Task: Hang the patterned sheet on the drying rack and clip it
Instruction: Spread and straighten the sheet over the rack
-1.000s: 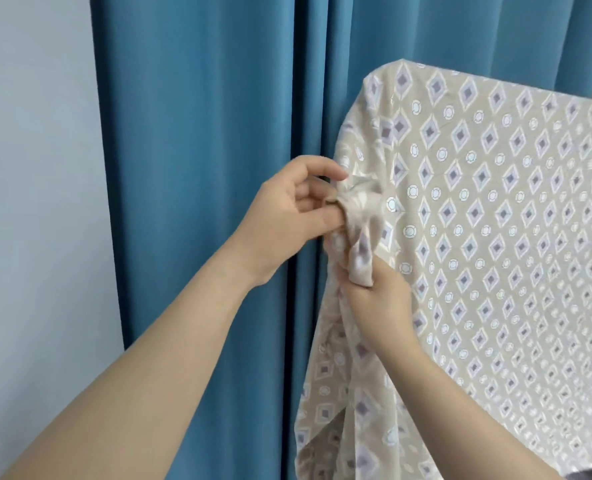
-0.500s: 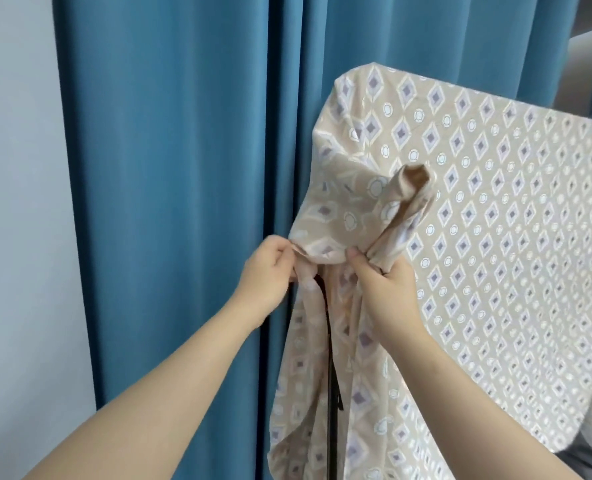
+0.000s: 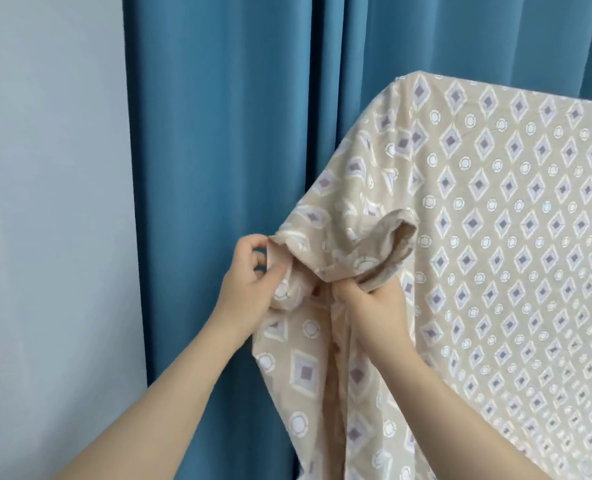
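Note:
The patterned sheet (image 3: pixel 495 220), beige with purple diamonds and white circles, hangs over a high bar that the cloth hides; its top edge runs from the upper middle to the right. At the sheet's left end the cloth is bunched. My left hand (image 3: pixel 249 278) pinches a folded edge of this bunch. My right hand (image 3: pixel 374 303) grips another fold just to the right, and a loop of cloth stands up above it. The two hands are close together, almost touching. The drying rack and any clip are hidden.
Blue curtains (image 3: pixel 225 150) hang right behind the sheet and fill the middle and top. A pale blue wall (image 3: pixel 45 202) takes up the left side.
Both hands went down from the sheet's upper corner and spread the bunch apart. The dark pole seen half a second ago is now covered by cloth. The view has shifted left.

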{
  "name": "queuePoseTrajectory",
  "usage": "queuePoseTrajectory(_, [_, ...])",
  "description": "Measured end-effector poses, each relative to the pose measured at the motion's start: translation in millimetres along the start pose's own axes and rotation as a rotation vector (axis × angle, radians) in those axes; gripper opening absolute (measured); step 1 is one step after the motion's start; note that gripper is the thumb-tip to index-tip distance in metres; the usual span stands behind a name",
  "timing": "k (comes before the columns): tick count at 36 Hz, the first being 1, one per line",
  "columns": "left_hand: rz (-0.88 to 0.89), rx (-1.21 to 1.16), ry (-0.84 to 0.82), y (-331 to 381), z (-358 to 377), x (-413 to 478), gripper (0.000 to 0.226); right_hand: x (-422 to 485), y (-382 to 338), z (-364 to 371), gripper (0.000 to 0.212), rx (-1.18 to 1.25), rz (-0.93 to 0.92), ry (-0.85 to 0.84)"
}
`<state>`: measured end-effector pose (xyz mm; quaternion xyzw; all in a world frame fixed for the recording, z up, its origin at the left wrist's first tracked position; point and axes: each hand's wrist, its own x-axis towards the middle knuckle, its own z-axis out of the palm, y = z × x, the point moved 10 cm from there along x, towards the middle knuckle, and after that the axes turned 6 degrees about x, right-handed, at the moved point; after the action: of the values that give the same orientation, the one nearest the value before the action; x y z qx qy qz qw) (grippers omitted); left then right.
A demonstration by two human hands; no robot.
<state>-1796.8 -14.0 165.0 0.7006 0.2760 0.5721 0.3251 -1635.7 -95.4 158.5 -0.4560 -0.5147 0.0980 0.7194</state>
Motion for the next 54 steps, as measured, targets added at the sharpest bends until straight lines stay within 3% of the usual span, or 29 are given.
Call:
queuePoseTrajectory(2, [0.127, 0.079, -0.090, 7.3, 11.3, -1.5, 0.053, 3.6, -2.0, -4.0, 0.027, 0.000, -0.033, 0.044])
queuePoseTrajectory(4, [0.297, 0.345, -0.113, 23.3, 21.7, -3.2, 0.064, 6.4, -6.5, -2.6, 0.027, -0.001, -0.052, 0.047])
queuePoseTrajectory(6, [0.464, 0.575, -0.028, 39.9, 26.4, -2.8, 0.048, 8.7, -8.7, 0.5, 0.028, 0.035, -0.055, 0.035])
queuePoseTrajectory(9, [0.550, 0.607, 0.125, 60.0, 19.7, 4.7, 0.014, 11.1, -15.7, 0.2, 0.030, 0.069, -0.079, 0.038])
queuePoseTrajectory(14, [0.287, 0.092, 0.113, 70.7, -7.5, 31.7, 0.021, 18.7, -35.7, -3.8, 0.030, 0.090, -0.147, 0.067])
queuePoseTrajectory(18, [0.204, -0.094, -0.309, 67.0, 23.7, 27.1, 0.023, 26.4, -44.5, 2.7, 0.034, 0.053, -0.181, 0.047])
queuePoseTrajectory(24, [0.202, 0.378, -0.467, 33.3, 39.2, 18.2, 0.045, 28.4, -42.9, 2.1, 0.033, 0.081, -0.172, 0.080])
queuePoseTrajectory(28, [0.230, 0.473, -0.347, 29.3, 38.7, 17.4, 0.015, 21.7, -47.9, 4.7, 0.028, 0.051, -0.205, 0.078])
queuePoseTrajectory(32, [0.150, 0.207, -0.008, 31.9, 4.4, 27.1, 0.025, 16.4, -54.7, -1.0, 0.036, -0.164, -0.309, 0.118])
queuePoseTrajectory(35, [0.200, 0.232, 0.172, 49.9, -19.8, 28.1, 0.029, 16.2, -47.3, 16.2, 0.030, -0.187, -0.193, -0.083])
queuePoseTrajectory(38, [0.265, 0.330, 0.030, 64.6, -10.3, 30.5, 0.030, 9.5, -39.5, 35.3, 0.020, -0.194, -0.088, -0.251])
queuePoseTrajectory(40, [0.287, 0.421, -0.096, 63.8, 2.1, 29.4, 0.032, 6.3, -35.4, 45.5, 0.023, -0.210, -0.067, -0.308])
queuePoseTrajectory(42, [0.268, 0.484, -0.081, 56.6, -0.9, 28.7, 0.034, 6.9, -33.4, 48.0, 0.032, -0.218, -0.075, -0.301])
queuePoseTrajectory(47, [-0.126, 0.201, 0.143, 16.0, -32.6, 24.2, 0.022, 11.7, -34.0, 19.7, 0.035, -0.249, -0.143, -0.037])
queuePoseTrajectory(50, [-0.385, -0.261, 0.015, -3.2, -12.5, 13.2, 0.012, 4.2, -47.1, 23.2, 0.036, -0.363, -0.355, 0.024])
queuePoseTrajectory(53, [-0.536, -0.703, -0.097, 0.8, 4.8, 5.9, 0.008, -7.4, -59.5, 31.0, 0.007, -0.464, -0.562, 0.064])
queuePoseTrajectory(54, [-0.534, -0.747, -0.119, 4.3, 6.0, 6.4, 0.011, -9.4, -59.5, 33.4, 0.010, -0.485, -0.587, 0.060])
